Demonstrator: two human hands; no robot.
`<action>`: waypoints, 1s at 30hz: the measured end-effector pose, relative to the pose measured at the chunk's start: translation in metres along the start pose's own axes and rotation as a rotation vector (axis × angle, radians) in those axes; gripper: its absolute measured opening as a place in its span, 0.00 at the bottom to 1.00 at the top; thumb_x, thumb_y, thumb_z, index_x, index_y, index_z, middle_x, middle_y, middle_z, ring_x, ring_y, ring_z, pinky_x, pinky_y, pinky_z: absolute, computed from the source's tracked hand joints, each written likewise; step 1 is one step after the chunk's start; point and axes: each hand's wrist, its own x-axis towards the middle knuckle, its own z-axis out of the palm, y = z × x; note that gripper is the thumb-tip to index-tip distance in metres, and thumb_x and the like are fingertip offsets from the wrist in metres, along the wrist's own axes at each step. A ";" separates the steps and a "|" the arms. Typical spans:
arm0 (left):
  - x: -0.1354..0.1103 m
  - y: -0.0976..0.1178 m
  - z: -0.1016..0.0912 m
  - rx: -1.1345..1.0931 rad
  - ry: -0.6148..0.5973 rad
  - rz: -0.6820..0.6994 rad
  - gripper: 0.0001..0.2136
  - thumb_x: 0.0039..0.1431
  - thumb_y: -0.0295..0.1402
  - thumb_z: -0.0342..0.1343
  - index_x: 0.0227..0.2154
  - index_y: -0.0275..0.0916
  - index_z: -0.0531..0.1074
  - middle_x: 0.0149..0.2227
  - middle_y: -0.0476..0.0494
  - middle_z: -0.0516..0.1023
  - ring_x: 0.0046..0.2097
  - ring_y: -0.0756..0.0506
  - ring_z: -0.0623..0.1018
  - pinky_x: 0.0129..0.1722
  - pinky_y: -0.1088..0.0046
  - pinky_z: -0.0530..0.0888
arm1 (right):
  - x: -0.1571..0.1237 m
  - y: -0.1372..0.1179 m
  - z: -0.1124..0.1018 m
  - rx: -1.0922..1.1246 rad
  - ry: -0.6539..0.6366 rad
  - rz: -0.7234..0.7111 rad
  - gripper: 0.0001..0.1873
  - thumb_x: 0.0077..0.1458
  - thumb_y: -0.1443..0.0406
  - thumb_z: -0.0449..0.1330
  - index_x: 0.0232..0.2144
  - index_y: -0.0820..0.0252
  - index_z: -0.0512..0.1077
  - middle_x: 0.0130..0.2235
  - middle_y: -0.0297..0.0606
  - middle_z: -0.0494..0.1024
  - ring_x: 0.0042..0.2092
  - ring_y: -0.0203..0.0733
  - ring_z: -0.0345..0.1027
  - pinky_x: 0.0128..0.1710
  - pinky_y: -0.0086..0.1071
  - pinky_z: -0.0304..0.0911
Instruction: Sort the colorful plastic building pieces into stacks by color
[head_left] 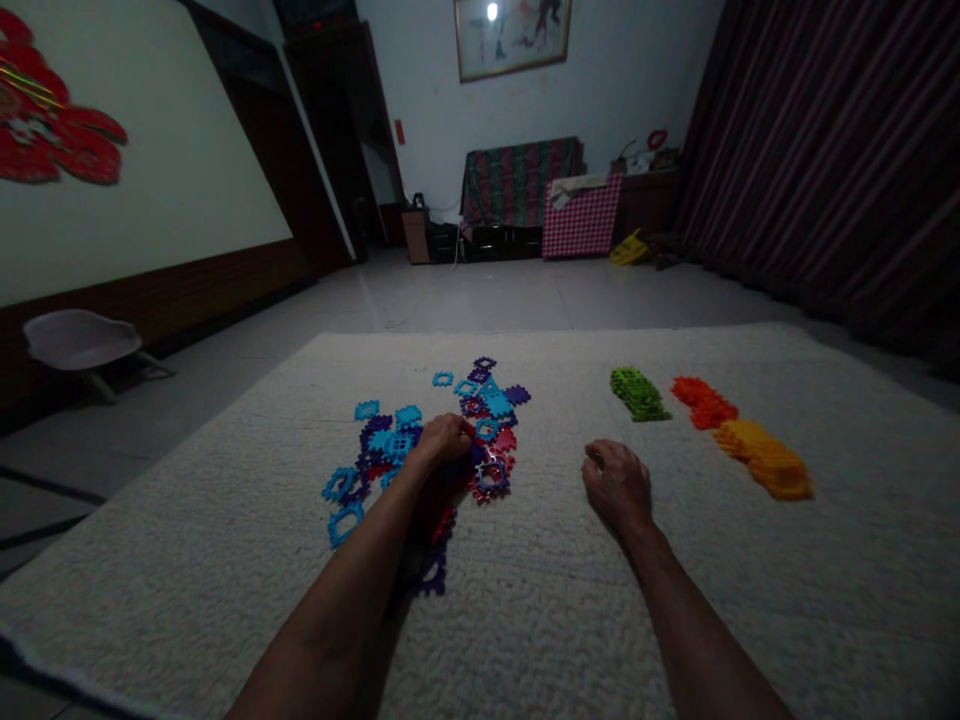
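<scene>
My left hand (pixel 445 438) reaches into a loose pile of notched plastic building pieces, its fingers bent and pressed together by a red piece. Whatever lies between those fingertips is hidden. Around it are light blue pieces (pixel 346 524), purple pieces (pixel 517 395) and red or pink pieces (pixel 506 440), some solid and some frame-shaped. The left forearm covers part of the pile. My right hand (pixel 619 483) rests on the pale textured mat, loosely curled, thumb a little apart and nothing visible in it. It lies nearest the green stack (pixel 637 393).
Right of the green stack, an orange-red row of pieces (pixel 703 402) and a yellow-orange row (pixel 763 460) lie on the mat (pixel 540 600). A white chair (pixel 82 338) stands at the left. Cloth-covered furniture (pixel 521 185) is against the far wall, with a dark curtain (pixel 832 170) at right.
</scene>
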 end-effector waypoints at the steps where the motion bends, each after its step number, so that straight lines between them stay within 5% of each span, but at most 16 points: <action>1: 0.002 0.000 -0.004 -0.014 -0.012 0.009 0.14 0.57 0.33 0.53 0.42 0.45 0.80 0.44 0.45 0.82 0.47 0.44 0.79 0.44 0.74 0.72 | 0.000 0.000 0.000 -0.003 -0.001 0.004 0.12 0.55 0.67 0.54 0.40 0.59 0.74 0.48 0.44 0.78 0.50 0.48 0.68 0.48 0.41 0.57; 4: 0.012 0.005 -0.009 -0.039 0.040 -0.047 0.15 0.60 0.38 0.51 0.41 0.42 0.80 0.42 0.41 0.83 0.46 0.42 0.79 0.43 0.72 0.72 | 0.001 -0.001 0.000 -0.005 0.000 0.009 0.12 0.55 0.68 0.54 0.40 0.59 0.74 0.48 0.44 0.78 0.50 0.48 0.68 0.48 0.41 0.57; 10: 0.042 0.020 0.006 -0.002 0.199 -0.132 0.17 0.62 0.34 0.49 0.52 0.40 0.75 0.53 0.37 0.77 0.54 0.42 0.76 0.51 0.70 0.71 | 0.001 0.000 0.001 0.005 0.005 0.012 0.12 0.56 0.67 0.54 0.40 0.58 0.74 0.48 0.44 0.78 0.50 0.48 0.67 0.49 0.42 0.57; 18: 0.060 0.032 0.009 0.026 0.162 -0.127 0.15 0.60 0.34 0.50 0.44 0.40 0.79 0.48 0.36 0.80 0.52 0.39 0.78 0.50 0.67 0.71 | 0.001 -0.002 0.001 -0.002 0.026 0.001 0.10 0.56 0.67 0.54 0.39 0.57 0.74 0.47 0.42 0.78 0.50 0.48 0.66 0.48 0.40 0.55; 23: 0.081 0.042 0.012 0.047 0.166 -0.014 0.21 0.60 0.39 0.53 0.54 0.39 0.73 0.56 0.36 0.75 0.58 0.39 0.73 0.54 0.67 0.69 | 0.002 -0.003 -0.001 -0.002 0.001 0.017 0.10 0.56 0.67 0.54 0.39 0.57 0.74 0.48 0.42 0.78 0.50 0.48 0.66 0.49 0.40 0.55; 30: 0.100 0.044 0.012 0.054 0.033 0.017 0.17 0.57 0.43 0.56 0.44 0.39 0.77 0.50 0.38 0.79 0.51 0.40 0.77 0.46 0.71 0.72 | 0.003 -0.004 0.000 0.016 0.016 0.023 0.10 0.55 0.68 0.55 0.39 0.57 0.74 0.46 0.42 0.78 0.48 0.47 0.66 0.48 0.40 0.55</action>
